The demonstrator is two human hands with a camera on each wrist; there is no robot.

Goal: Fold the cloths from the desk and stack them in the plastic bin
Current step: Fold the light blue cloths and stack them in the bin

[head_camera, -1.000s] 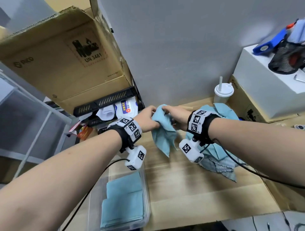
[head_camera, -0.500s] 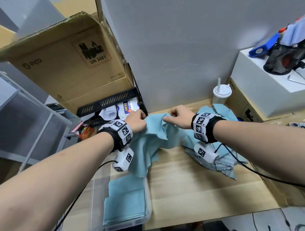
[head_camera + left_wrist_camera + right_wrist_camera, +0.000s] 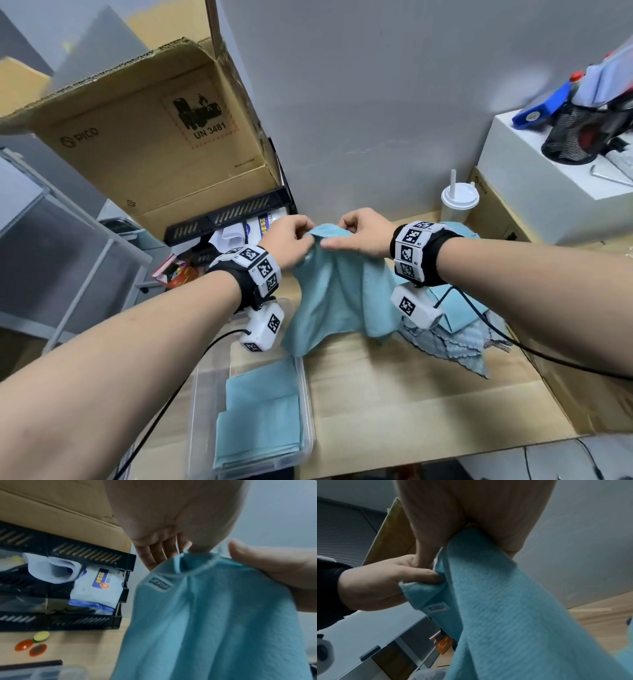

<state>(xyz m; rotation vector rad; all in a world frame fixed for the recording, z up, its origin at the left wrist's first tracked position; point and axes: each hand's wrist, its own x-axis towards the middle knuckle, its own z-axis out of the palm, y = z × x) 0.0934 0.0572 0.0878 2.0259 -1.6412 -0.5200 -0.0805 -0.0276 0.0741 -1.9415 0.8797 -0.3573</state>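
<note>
A light blue cloth (image 3: 337, 294) hangs in the air above the wooden desk (image 3: 411, 394), held up by its top edge. My left hand (image 3: 294, 240) pinches that edge on the left and my right hand (image 3: 359, 233) pinches it close beside, the two hands nearly touching. The left wrist view shows the cloth (image 3: 205, 622) with a small sewn label below my fingers. In the right wrist view the cloth (image 3: 513, 615) drapes down from my grip. A clear plastic bin (image 3: 202, 404) at the desk's front left holds folded blue cloths (image 3: 260, 418). More unfolded cloths (image 3: 459, 325) lie in a heap under my right wrist.
A big open cardboard box (image 3: 144, 137) sits over a black tray rack (image 3: 233, 216) at the back left. At the back right stand a lidded cup with a straw (image 3: 459, 202), a brown box (image 3: 496, 219) and a white box (image 3: 555, 178). Small round tokens (image 3: 32, 645) lie on the desk.
The cloth has been lifted and opened out, and my hands have come back close together on its top edge. It now hangs wider over the desk.
</note>
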